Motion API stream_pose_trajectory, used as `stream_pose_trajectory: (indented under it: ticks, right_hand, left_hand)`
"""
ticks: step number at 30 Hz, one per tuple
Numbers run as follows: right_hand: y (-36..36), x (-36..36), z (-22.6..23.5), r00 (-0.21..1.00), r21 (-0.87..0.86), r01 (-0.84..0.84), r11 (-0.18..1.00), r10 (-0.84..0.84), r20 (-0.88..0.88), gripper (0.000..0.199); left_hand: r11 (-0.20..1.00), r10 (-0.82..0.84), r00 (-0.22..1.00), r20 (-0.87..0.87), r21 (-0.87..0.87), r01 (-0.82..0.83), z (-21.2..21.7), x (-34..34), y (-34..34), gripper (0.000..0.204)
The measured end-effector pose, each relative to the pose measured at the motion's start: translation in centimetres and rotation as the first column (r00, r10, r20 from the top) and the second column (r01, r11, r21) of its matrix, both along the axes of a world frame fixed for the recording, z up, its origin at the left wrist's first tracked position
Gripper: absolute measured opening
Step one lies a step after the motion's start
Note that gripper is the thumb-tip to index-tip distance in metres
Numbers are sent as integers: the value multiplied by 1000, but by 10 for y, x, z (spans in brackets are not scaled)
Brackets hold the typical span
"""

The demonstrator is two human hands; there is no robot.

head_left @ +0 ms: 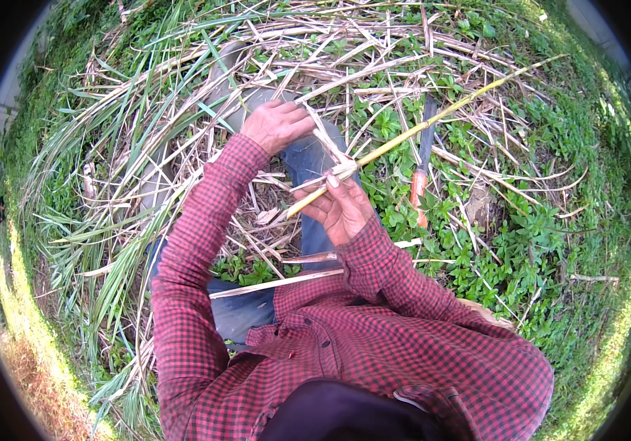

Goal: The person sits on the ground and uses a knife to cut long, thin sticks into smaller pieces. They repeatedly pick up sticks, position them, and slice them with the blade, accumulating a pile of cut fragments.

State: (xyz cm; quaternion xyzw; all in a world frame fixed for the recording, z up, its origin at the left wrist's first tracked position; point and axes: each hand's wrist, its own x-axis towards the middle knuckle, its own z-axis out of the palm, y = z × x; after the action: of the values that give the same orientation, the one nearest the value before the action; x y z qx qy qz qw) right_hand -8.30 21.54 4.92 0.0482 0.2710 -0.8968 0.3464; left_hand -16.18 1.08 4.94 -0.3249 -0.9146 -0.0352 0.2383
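Ground all green weeds (521,242) with a big heap of dry straw-coloured leaves (183,125) fanned across the upper left, person sitting in it, red checked shirt, dark trousers. Long thin cane stalk (433,117), yellow-green, runs from the hands in the middle up toward the upper right, well off the ground at the far end. Near end pale where the sheath is peeled back. Looks stiff and light, smooth and maybe a bit slick on the bare part, likely to whip or bend if held only at one end, so best taken near the thick peeled end, close to where the dry leaf comes off. Dry leaf strip (326,140) papery, brittle, edges probably sharp. Knife (422,165) with orange handle and dark blade lies on the weeds just right of the hands, under the stalk, untouched. Right hand (341,209) palm up, fingers curled round the stalk's near end, thumb on top. Left hand (277,125) closed, pinching the dry leaf strip and pulling it away from the stalk
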Motion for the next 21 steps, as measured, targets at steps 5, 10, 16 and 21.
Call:
stream_pose_trajectory:
  ticks: [5,10,16,21]
  right_hand:
    - [10,9,-30,998,-110,-63,992,63,2,19]
    - [0,-29,-18,970,-103,-206,973,189,-154,28]
    - [-40,-64,-14,962,-48,-215,975,203,-180,33]
    - [-60,-87,-13,958,132,-198,971,220,-182,34]
  left_hand:
    - [913,-203,976,84,-344,219,39,-35,21,10]
    - [980,189,965,180,22,-196,4,-29,1,37]
    - [-41,145,761,633,772,-634,-62,80,-77,32]
    - [-472,-173,861,479,727,-499,-36,108,33,39]
